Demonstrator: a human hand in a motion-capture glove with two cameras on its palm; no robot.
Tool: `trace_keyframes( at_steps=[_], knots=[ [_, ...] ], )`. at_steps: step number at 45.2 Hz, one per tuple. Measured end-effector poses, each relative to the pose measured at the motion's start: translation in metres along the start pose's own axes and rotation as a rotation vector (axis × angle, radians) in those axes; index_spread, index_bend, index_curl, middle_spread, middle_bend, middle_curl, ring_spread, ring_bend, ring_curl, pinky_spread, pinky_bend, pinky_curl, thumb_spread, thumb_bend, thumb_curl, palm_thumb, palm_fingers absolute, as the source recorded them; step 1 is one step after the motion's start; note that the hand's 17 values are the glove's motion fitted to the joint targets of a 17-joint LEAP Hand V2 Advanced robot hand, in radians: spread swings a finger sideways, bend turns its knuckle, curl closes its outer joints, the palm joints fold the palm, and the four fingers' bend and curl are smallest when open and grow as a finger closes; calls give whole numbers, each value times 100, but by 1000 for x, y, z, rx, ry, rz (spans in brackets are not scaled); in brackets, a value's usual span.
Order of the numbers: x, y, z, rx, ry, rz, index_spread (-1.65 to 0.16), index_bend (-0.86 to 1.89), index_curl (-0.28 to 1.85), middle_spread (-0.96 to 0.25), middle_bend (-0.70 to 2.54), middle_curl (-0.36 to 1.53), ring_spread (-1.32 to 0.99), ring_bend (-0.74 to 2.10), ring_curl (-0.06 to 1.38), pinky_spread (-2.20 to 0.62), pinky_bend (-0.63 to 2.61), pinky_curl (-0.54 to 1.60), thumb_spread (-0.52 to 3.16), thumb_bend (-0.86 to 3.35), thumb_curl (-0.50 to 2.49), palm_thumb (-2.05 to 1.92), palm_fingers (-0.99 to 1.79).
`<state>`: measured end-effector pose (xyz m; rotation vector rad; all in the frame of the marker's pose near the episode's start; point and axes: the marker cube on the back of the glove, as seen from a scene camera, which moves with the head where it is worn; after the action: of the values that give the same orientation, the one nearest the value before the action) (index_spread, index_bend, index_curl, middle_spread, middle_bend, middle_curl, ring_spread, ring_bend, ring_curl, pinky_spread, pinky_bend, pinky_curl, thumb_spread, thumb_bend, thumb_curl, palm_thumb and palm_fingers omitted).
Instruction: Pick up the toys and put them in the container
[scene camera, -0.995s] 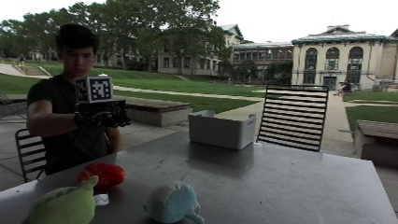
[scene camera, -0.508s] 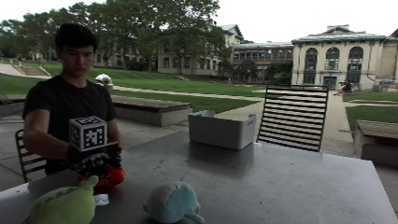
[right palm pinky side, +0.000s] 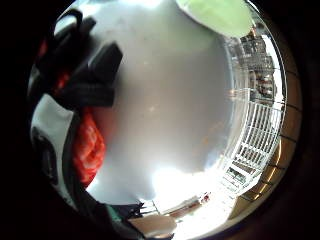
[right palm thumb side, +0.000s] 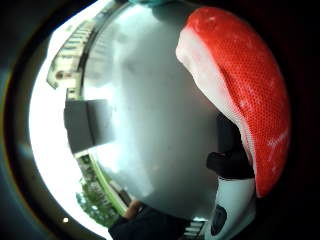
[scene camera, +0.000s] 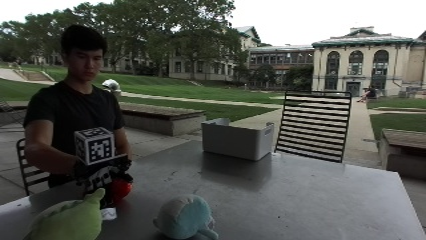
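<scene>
My gloved right hand (scene camera: 100, 175) is down on the red toy (scene camera: 122, 189) at the table's near left, with its fingers curled round the toy's top. The red toy (right palm thumb side: 240, 95) fills much of the thumb side palm view, with a black fingertip (right palm thumb side: 230, 162) against its edge. It also shows beside the glove's fingers (right palm pinky side: 95, 75) as a red patch (right palm pinky side: 88, 148). A green plush toy (scene camera: 66, 221) and a light blue plush toy (scene camera: 185, 217) lie at the front edge. The grey container (scene camera: 237, 139) stands open at the table's far side.
The grey metal table (scene camera: 286, 200) stretches bare between the toys and the container. A slatted black chair (scene camera: 313, 125) stands behind the table to the container's right. A small white scrap (scene camera: 108, 214) lies beside the green toy.
My right hand came down from chest height onto the red toy over the last second and now sits on it. The other toys and the container have not moved.
</scene>
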<state>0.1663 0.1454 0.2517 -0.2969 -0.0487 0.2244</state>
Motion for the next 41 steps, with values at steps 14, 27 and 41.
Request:
trace_keyframes(
  at_steps=[14,27,41],
  knots=[
    [-15,-20,-44,41,-11,-15,-34,3,-2,-15,101,61,-33,113,48,-41,92,42,127,54,57,90,103],
    [-112,-48,-148,136,-7,-92,-35,21,3,-27,73,54,-38,115,48,-47,92,41,103,29,62,64,108],
    [-305,-43,-246,271,36,-230,-37,28,9,-35,66,56,-40,114,48,-48,91,42,79,21,72,65,115]
  ],
)
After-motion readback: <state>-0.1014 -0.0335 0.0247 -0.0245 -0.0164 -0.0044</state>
